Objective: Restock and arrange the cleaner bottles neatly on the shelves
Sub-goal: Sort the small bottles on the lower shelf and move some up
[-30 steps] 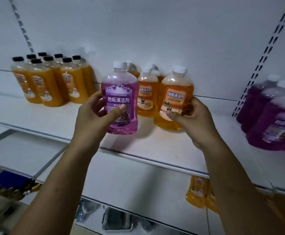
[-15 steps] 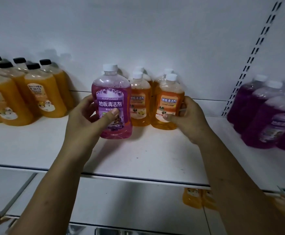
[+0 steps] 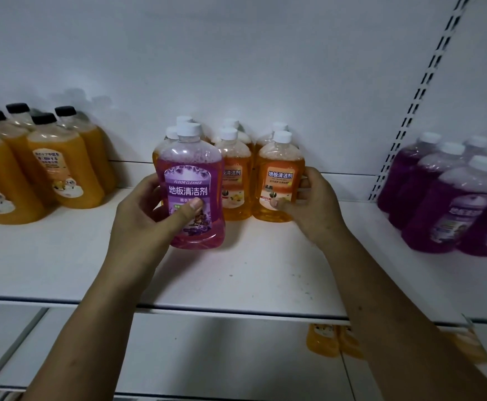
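Gripping the purple floor cleaner bottle (image 3: 191, 157), the left hand (image 3: 146, 215) has its thumb pressed across the front label and its fingers wrapped round the bottle's left side. The bottle is upright, white cap on top, label facing the camera, right in front of the left column of the orange cluster. Its base sits low over the white shelf (image 3: 251, 270); whether it actually touches the board, I cannot tell.

Over on the right, the right hand (image 3: 314, 204) grasps the front orange cleaner bottle (image 3: 279, 163), thumb on the lower label, fingers curled round its right side. That bottle stands upright at the near end of the right column, just beside the middle orange bottle (image 3: 233, 175). More white caps peek out behind, towards the back panel (image 3: 236, 68).

Far left on the same shelf, a group of black-capped orange bottles (image 3: 62, 169) stands well apart from the cluster. Far right, past the slotted upright (image 3: 421, 91), dark purple bottles (image 3: 450, 204) crowd together. Below the shelf edge, orange bottles on the lower shelf (image 3: 321, 340) show partly, blurred.
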The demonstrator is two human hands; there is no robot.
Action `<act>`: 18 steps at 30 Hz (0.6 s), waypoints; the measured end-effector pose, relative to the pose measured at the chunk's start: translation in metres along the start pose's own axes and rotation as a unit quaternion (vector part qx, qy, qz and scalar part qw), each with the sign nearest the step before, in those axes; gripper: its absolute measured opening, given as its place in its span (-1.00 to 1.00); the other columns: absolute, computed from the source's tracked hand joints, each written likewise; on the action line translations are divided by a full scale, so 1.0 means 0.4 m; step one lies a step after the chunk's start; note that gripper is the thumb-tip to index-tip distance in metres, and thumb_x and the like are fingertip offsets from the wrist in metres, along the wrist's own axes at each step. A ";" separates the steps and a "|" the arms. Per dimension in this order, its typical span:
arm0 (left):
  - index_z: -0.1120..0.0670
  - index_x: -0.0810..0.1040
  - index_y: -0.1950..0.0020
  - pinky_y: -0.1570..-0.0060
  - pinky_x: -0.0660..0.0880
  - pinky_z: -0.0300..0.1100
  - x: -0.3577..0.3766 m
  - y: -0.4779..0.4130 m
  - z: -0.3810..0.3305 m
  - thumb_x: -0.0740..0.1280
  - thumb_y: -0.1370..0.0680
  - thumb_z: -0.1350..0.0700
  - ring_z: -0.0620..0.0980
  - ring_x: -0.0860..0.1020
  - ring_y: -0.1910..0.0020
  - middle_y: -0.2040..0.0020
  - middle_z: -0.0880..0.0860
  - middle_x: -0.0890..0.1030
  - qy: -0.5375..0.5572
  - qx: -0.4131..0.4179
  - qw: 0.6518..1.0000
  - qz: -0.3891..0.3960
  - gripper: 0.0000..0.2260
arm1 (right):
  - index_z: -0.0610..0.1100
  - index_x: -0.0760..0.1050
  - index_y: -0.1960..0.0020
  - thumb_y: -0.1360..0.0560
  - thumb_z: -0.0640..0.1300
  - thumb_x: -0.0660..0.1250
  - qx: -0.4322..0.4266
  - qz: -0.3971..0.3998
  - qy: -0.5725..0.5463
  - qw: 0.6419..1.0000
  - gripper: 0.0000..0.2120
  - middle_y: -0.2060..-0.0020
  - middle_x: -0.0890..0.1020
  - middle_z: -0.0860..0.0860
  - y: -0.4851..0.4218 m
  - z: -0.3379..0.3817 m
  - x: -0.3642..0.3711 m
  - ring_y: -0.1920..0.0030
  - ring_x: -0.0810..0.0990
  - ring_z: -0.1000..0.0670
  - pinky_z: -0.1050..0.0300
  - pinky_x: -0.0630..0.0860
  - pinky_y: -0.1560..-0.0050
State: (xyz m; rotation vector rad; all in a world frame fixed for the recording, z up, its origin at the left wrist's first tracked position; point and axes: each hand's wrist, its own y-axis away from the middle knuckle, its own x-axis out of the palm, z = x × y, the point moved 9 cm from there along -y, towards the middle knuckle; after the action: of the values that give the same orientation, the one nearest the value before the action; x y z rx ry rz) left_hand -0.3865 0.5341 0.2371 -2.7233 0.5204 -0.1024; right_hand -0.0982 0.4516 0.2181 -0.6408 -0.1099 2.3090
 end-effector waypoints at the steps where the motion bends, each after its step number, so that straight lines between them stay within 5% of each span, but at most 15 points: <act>1: -0.04 0.55 -0.44 -0.09 0.68 -0.13 0.000 0.000 0.002 0.55 -0.39 -0.04 -0.10 0.69 -0.18 -0.22 -0.09 0.71 -0.001 -0.002 1.000 0.000 -0.39 | 0.00 0.39 -0.47 -0.41 -0.10 0.64 0.000 -0.003 -0.002 1.000 -0.28 -0.35 0.61 0.02 0.000 0.000 -0.002 -0.30 0.63 -0.06 -0.12 0.60 -0.31; 8: -0.03 0.55 -0.43 -0.14 0.66 0.01 0.013 0.005 0.004 0.56 -0.37 -0.06 -0.07 0.69 -0.19 -0.23 -0.07 0.71 -0.004 -0.011 1.000 0.010 -0.36 | 0.00 0.36 -0.49 -0.38 -0.09 0.67 0.001 -0.002 -0.012 1.000 -0.21 -0.38 0.59 0.00 0.006 0.001 -0.009 -0.30 0.63 -0.08 -0.17 0.62 -0.30; 12: -0.10 0.56 -0.40 -0.09 0.67 -0.10 0.024 0.013 -0.001 0.56 -0.36 -0.09 -0.12 0.69 -0.17 -0.20 -0.13 0.72 -0.003 -0.012 1.000 0.024 -0.39 | 0.01 0.32 -0.53 -0.36 0.01 0.67 -0.009 -0.023 0.016 1.000 -0.15 -0.42 0.54 -0.03 0.028 0.014 -0.050 -0.27 0.56 0.00 0.09 0.59 -0.16; 15: -0.09 0.57 -0.39 -0.13 0.66 -0.05 0.039 0.022 0.000 0.57 -0.32 -0.11 -0.10 0.69 -0.17 -0.21 -0.10 0.72 0.012 -0.018 0.999 0.034 -0.37 | 0.03 0.33 -0.52 -0.43 0.07 0.61 -0.038 -0.048 0.060 0.996 -0.24 -0.39 0.52 0.00 0.067 0.036 -0.097 -0.25 0.51 0.04 0.33 0.44 -0.02; 18: -0.08 0.59 -0.37 -0.16 0.64 0.00 0.067 0.033 0.000 0.57 -0.31 -0.10 -0.06 0.69 -0.18 -0.20 -0.07 0.72 0.023 -0.017 0.998 0.055 -0.38 | 0.06 0.43 -0.44 -0.51 0.08 0.54 -0.059 -0.074 0.066 0.993 -0.44 -0.31 0.56 0.08 0.136 0.056 -0.148 -0.24 0.55 0.08 0.25 0.50 -0.15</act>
State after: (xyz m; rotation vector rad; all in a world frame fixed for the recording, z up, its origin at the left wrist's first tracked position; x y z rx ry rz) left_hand -0.3662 0.5130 0.2323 -2.7240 0.6896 -0.1301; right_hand -0.1067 0.3742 0.2483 -0.8149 -0.2249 2.1238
